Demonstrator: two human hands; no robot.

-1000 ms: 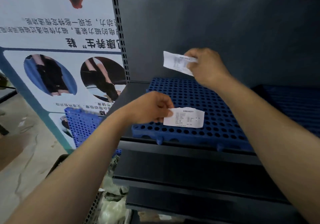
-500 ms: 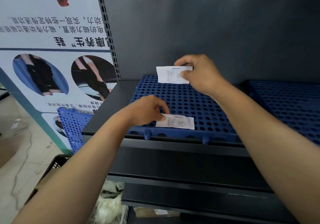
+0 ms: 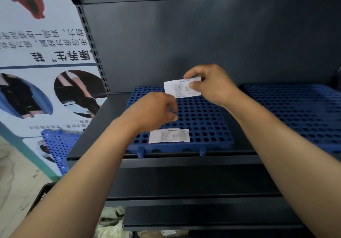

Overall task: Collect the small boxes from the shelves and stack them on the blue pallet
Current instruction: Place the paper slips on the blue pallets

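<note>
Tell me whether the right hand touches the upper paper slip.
Touching. The head view shows the right hand pinching the upper paper slip at its right end, between thumb and fingers.

Our left hand (image 3: 156,111) has released the lower paper slip (image 3: 168,135) and lifted. Our right hand (image 3: 212,84) lowered the upper paper slip (image 3: 180,89).

We take this for a shop or its stockroom. A dark grey metal shelving unit (image 3: 203,35) fills the middle and right of the frame, with a slotted steel upright (image 3: 90,40) of the retail kind at upper left. Its shelf carries blue perforated plastic pallets (image 3: 212,123), one bearing a white printed paper slip (image 3: 168,136). At left is a large advertising poster (image 3: 36,90) with footwear photographs, and a bare concrete floor (image 3: 11,191) shows at lower left.
</note>
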